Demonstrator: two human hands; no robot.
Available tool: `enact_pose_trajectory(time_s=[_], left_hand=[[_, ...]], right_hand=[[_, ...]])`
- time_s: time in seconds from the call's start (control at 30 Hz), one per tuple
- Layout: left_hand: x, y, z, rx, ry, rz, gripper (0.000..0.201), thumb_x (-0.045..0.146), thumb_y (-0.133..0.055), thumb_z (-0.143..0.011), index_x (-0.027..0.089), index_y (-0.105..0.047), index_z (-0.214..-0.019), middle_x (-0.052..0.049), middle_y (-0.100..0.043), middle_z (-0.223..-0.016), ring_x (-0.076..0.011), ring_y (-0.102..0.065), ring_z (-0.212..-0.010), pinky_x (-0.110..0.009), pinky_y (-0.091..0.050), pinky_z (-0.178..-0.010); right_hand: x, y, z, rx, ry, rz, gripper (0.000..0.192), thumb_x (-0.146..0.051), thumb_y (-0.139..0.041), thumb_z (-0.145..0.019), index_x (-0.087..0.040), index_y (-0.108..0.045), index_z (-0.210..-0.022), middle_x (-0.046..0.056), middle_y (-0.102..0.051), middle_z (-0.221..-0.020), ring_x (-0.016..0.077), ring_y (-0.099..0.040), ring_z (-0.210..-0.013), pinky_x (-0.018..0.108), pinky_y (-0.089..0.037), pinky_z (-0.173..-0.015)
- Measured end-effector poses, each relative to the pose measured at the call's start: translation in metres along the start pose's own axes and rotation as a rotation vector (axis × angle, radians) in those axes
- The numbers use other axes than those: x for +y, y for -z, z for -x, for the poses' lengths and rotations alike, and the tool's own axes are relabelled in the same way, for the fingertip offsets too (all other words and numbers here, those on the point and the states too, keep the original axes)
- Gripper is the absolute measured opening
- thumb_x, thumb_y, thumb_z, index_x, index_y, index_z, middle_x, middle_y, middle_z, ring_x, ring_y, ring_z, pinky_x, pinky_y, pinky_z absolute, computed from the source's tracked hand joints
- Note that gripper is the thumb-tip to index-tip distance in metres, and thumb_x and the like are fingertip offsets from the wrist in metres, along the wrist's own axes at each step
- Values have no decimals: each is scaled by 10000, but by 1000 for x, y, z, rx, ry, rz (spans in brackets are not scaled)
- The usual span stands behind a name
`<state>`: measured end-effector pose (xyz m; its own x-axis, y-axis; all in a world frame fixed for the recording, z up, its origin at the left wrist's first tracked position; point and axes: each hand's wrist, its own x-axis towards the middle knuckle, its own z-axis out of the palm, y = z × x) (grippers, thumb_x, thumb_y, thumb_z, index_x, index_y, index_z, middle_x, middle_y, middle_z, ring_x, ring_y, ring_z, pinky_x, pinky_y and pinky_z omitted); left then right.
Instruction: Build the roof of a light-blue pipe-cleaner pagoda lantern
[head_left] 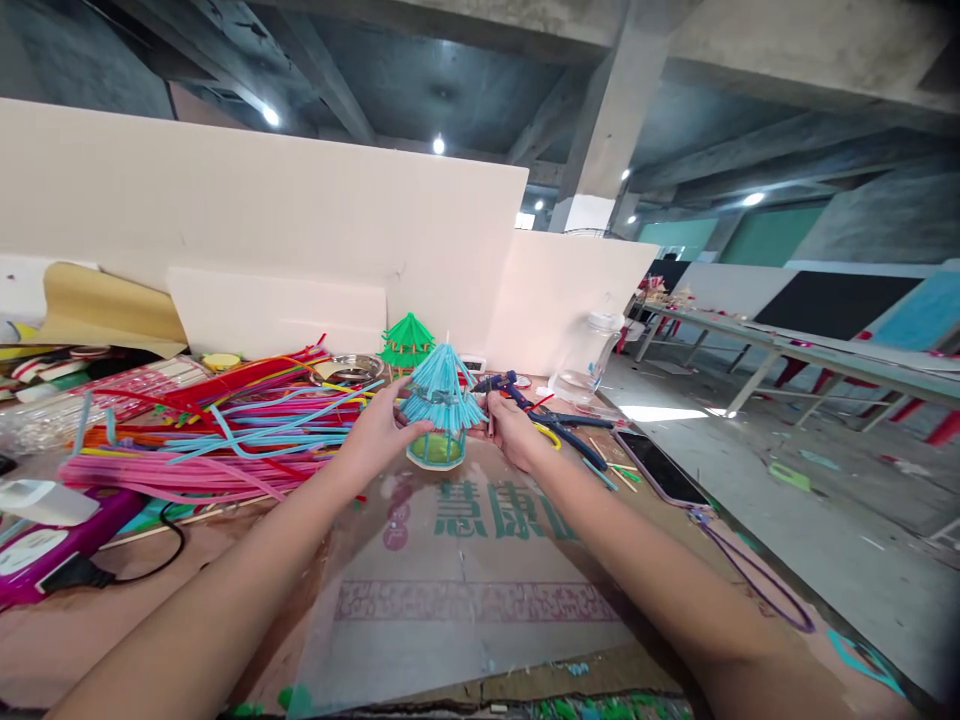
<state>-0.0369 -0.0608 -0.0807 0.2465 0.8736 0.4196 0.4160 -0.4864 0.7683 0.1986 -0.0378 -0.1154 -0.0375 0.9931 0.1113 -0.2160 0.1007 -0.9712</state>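
A small pavilion model made of light-blue straws (442,395), with a cone roof and a green round base, stands on a cardboard sheet (465,590). My left hand (379,430) grips its left side and my right hand (508,428) grips its right side. A second pavilion in green straws (407,342) stands just behind it, against the white board.
A heap of coloured straws and pipe cleaners (225,430) lies at the left. A blue glue gun (551,418), a phone (660,468) and a clear jar (589,355) lie at the right. White foam boards (300,220) wall the back. The table drops off at the right.
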Motion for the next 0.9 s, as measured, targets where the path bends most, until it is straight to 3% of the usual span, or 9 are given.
enact_pose_trajectory(time_s=[0.13,0.27,0.4,0.67,0.9], left_hand=[[0,-1,0,19,-9,22,808,414,-711,-767,126,-392,-1451,-132,-616,-1146,-191,-591,-735,-354,-512,-695],[-2,-3,1,27,-2,128,650,442,-603,-863,144,-416,-1410,-141,-594,-1192,-209,-631,-803,-381,-548,-739],[-5,-7,1,-1,17,255,532,406,-518,-915,181,-416,-1386,-140,-580,-1209,-163,-649,-700,-365,-587,-674],[0,-8,2,-15,-4,382,562,436,-557,-889,178,-425,-1371,-154,-599,-1265,-155,-666,-742,-373,-599,-762],[-5,-4,-2,19,-22,285,557,499,-547,-903,165,-459,-1340,-150,-641,-1216,-212,-690,-862,-361,-595,-742]], right_hand=[[5,-1,1,26,2,-56,279,-495,-619,-860,-222,-563,-867,-14,-669,-745,171,-659,-664,374,-582,-713],[7,0,3,51,13,-96,270,-485,-627,-863,-219,-579,-863,-20,-668,-767,152,-635,-658,326,-561,-679],[10,3,2,73,21,-134,258,-470,-596,-896,-213,-592,-871,-45,-628,-694,117,-580,-585,262,-520,-614],[9,5,4,61,-30,-187,244,-400,-493,-971,-192,-605,-909,-4,-680,-744,124,-629,-621,265,-548,-638],[9,3,6,18,18,-144,254,-464,-528,-943,-213,-563,-927,-14,-671,-795,125,-646,-677,278,-562,-695]])
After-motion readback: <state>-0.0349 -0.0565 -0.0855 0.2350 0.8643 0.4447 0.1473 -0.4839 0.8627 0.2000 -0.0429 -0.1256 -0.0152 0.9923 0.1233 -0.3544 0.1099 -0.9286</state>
